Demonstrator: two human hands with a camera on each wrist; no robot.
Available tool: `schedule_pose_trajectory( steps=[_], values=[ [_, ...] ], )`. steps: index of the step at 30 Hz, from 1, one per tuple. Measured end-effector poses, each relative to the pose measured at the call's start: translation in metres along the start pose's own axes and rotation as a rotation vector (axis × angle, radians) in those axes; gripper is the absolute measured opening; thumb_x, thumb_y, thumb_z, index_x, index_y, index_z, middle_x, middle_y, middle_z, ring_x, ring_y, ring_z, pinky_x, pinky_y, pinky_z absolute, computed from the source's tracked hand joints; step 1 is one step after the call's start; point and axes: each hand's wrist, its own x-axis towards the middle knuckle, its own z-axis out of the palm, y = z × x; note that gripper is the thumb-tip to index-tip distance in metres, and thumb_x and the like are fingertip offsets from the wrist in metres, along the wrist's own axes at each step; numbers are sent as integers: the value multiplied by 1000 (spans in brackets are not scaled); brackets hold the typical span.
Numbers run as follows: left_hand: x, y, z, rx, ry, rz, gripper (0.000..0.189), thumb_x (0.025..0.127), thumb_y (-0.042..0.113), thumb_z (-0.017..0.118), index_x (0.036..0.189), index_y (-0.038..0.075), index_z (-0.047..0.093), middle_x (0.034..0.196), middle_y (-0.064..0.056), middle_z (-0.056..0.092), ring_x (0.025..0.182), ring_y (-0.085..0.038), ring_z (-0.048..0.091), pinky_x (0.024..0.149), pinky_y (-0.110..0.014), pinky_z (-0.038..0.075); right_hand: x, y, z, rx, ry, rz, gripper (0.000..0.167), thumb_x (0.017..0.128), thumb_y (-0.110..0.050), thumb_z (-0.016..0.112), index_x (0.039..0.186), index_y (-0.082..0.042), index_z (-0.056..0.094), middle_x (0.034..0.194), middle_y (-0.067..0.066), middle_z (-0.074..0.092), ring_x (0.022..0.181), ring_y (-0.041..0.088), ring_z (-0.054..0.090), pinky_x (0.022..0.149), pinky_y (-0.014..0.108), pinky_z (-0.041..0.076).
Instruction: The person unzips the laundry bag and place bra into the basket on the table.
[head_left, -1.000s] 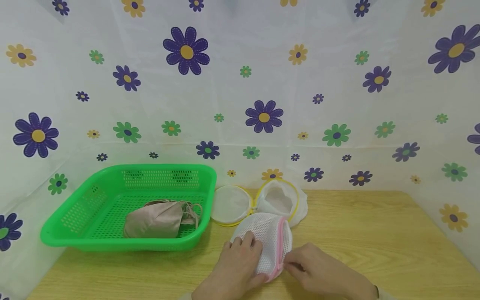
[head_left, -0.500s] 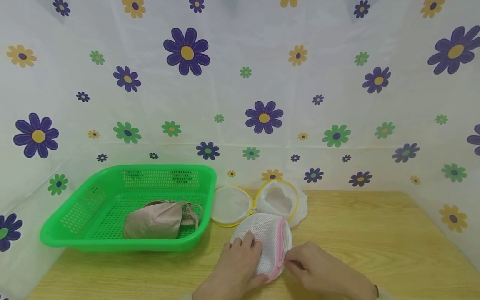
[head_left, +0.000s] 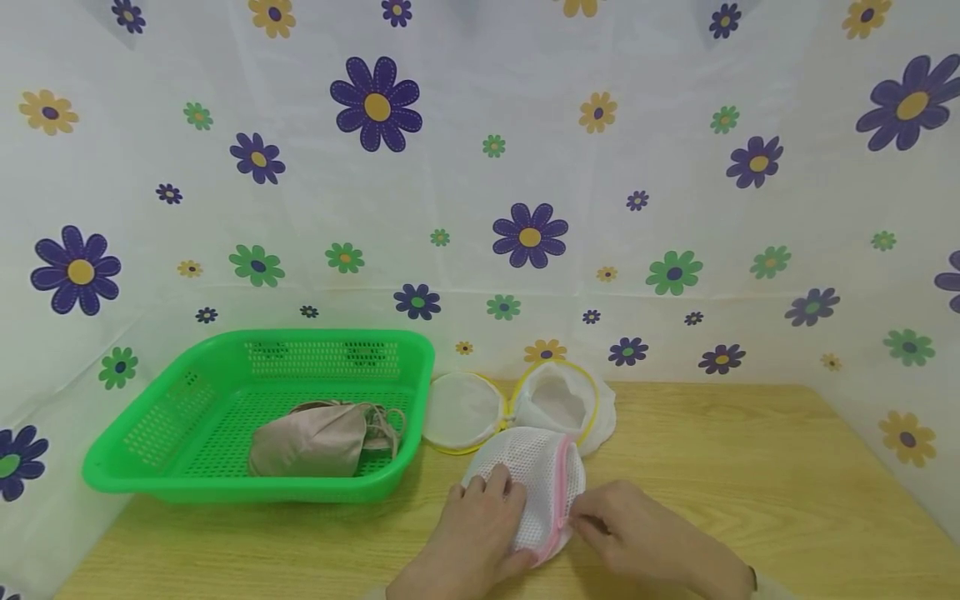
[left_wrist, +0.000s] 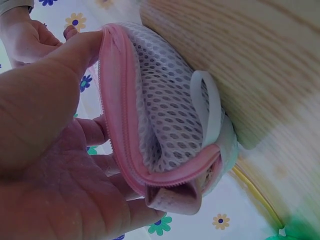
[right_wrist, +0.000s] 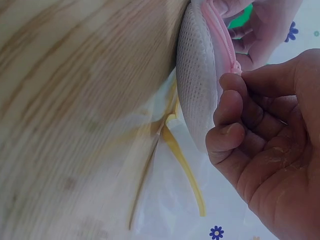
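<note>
A white mesh laundry bag (head_left: 536, 467) with a pink zipper (head_left: 559, 487) stands on the table in front of me. My left hand (head_left: 480, 525) grips it, fingers over the top and thumb at its near edge. Thumb and index finger of my right hand (head_left: 637, 533) pinch the zipper pull (right_wrist: 237, 69) at the bag's right side; the other fingers are curled. In the left wrist view a white loop (left_wrist: 206, 107) sticks out from the mesh, and a dusky pink strip of fabric (left_wrist: 175, 199) pokes out at the zipper's end.
On the left stands a green plastic basket (head_left: 258, 483) holding a beige satin item with thin cords (head_left: 311, 442). Behind the bag lies a white mesh piece with two yellow-rimmed rings (head_left: 465, 408). A flowered curtain (head_left: 450, 183) hangs behind the wooden table (head_left: 750, 467).
My right hand has moved slightly away from me along the zipper with the pull. The left hand keeps its hold on the laundry bag.
</note>
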Motion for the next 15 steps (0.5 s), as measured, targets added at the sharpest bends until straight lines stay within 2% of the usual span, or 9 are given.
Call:
schedule_pose_trajectory(
  steps=[6, 15],
  values=[
    [0, 0, 1, 30, 5, 6, 65, 79, 63, 77, 117, 13, 61, 114, -7, 58, 94, -25, 61, 80, -44, 53, 3, 2, -1, -15, 23, -26, 24, 90, 2, 64, 75, -16, 64, 66, -18, 46, 63, -14, 35, 53, 4, 34],
    [1, 1, 2, 38, 11, 1, 64, 78, 63, 77, 115, 13, 61, 113, -7, 58, 93, -25, 61, 78, -43, 53, 4, 2, -1, -1, 43, 3, 28, 90, 2, 64, 70, -16, 57, 64, -18, 42, 61, -13, 33, 51, 7, 33]
  ],
)
